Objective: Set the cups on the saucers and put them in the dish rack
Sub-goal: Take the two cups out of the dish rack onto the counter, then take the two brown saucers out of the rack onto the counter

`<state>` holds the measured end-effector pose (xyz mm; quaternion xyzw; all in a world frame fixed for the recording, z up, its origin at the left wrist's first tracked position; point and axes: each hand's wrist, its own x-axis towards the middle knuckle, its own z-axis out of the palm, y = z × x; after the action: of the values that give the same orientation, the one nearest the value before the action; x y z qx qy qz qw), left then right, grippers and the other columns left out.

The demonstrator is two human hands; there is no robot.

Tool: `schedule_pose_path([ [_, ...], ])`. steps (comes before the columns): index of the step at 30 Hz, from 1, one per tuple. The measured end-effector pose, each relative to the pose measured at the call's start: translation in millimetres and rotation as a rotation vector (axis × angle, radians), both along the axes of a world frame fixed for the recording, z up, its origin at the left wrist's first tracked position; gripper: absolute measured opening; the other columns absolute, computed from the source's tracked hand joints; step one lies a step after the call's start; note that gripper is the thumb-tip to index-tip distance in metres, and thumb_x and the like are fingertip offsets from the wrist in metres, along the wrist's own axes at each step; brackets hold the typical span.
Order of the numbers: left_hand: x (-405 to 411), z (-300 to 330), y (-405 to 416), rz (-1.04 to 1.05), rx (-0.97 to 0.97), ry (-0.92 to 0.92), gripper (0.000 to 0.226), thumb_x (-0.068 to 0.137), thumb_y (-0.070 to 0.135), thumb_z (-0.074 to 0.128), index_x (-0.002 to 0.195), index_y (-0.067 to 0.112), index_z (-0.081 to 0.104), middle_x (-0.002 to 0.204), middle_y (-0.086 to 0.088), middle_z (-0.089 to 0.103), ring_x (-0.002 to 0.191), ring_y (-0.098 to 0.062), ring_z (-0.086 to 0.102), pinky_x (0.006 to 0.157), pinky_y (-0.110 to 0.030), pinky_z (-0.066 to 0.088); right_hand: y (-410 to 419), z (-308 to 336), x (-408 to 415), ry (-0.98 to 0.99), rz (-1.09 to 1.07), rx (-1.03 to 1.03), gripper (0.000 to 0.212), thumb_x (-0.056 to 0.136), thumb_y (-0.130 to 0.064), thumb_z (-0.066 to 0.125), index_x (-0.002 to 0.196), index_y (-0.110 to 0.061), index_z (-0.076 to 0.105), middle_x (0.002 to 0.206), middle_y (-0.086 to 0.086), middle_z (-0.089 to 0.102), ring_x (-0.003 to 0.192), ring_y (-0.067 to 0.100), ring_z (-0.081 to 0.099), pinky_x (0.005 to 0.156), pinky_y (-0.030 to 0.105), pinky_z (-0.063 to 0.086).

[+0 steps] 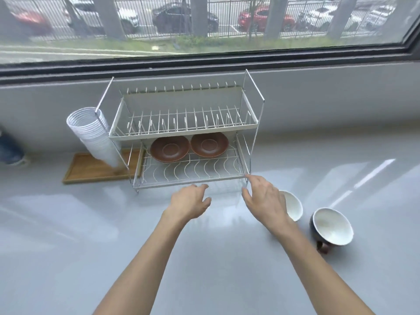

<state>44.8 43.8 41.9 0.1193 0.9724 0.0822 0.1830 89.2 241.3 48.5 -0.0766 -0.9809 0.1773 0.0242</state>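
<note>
A white two-tier wire dish rack (127,130) stands on the grey counter below the window. Two brown saucers lie side by side at the back of its lower tier, the left saucer (169,148) and the right saucer (209,145). Two dark cups with white insides sit on the counter right of the rack: the near cup (330,226) with its handle toward me, and a second cup (294,205) partly hidden behind my right hand. My left hand (189,202) and my right hand (264,198) hover just in front of the rack's lower tier, fingers spread, holding nothing.
A stack of white disposable cups (95,135) leans against the rack's left side, over a wooden tray (91,169). The window ledge and wall (318,98) run behind the rack. Something blue (9,148) lies at the far left edge.
</note>
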Motion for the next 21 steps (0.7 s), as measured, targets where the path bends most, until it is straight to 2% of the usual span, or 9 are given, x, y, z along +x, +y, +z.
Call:
schedule_pose_path([
  [3, -4, 2, -24, 0.052, 0.001, 0.106, 0.050, 0.100, 0.040, 0.041, 0.147, 0.023, 0.040, 0.139, -0.007, 0.056, 0.126, -0.032, 0.053, 0.096, -0.043, 0.047, -20, 2, -19, 0.036, 0.081, 0.059, 0.035, 0.096, -0.029, 0.049, 0.128, -0.018, 0.055, 0.125, 0.002, 0.062, 0.107, 0.031, 0.062, 0.078, 0.040, 0.048],
  [6, -10, -2, -40, 0.127, 0.040, 0.188, 0.050, 0.100, 0.041, 0.040, 0.147, 0.024, 0.039, 0.141, -0.005, 0.054, 0.127, -0.029, 0.051, 0.098, -0.042, 0.045, -34, 0, -37, 0.110, 0.157, 0.107, 0.032, 0.094, -0.027, 0.053, 0.124, -0.017, 0.058, 0.116, 0.003, 0.064, 0.102, 0.031, 0.063, 0.081, 0.040, 0.047],
  [11, -23, -14, -46, 0.227, 0.117, 0.346, 0.052, 0.101, 0.043, 0.040, 0.150, 0.027, 0.035, 0.152, -0.001, 0.044, 0.139, -0.024, 0.040, 0.109, -0.042, 0.035, -43, -12, -67, 0.204, 0.204, 0.147, 0.042, 0.091, -0.026, 0.065, 0.130, -0.012, 0.061, 0.139, 0.017, 0.056, 0.129, 0.034, 0.053, 0.102, 0.047, 0.042],
  [17, -51, -34, -28, 0.284, 0.240, 0.376, 0.054, 0.101, 0.042, 0.041, 0.152, 0.026, 0.034, 0.157, 0.000, 0.039, 0.143, -0.020, 0.035, 0.112, -0.036, 0.032, -39, -28, -109, 0.189, 0.200, 0.150, 0.046, 0.096, -0.032, 0.057, 0.138, -0.013, 0.054, 0.149, 0.017, 0.045, 0.139, 0.032, 0.043, 0.107, 0.046, 0.039],
  [21, -72, -49, -14, 0.306, 0.306, 0.311, 0.054, 0.101, 0.041, 0.042, 0.152, 0.027, 0.034, 0.156, 0.002, 0.040, 0.142, -0.018, 0.037, 0.109, -0.035, 0.036, -38, -36, -139, 0.145, 0.163, 0.111, 0.048, 0.095, -0.035, 0.057, 0.138, -0.013, 0.052, 0.145, 0.015, 0.049, 0.135, 0.032, 0.047, 0.101, 0.045, 0.044],
])
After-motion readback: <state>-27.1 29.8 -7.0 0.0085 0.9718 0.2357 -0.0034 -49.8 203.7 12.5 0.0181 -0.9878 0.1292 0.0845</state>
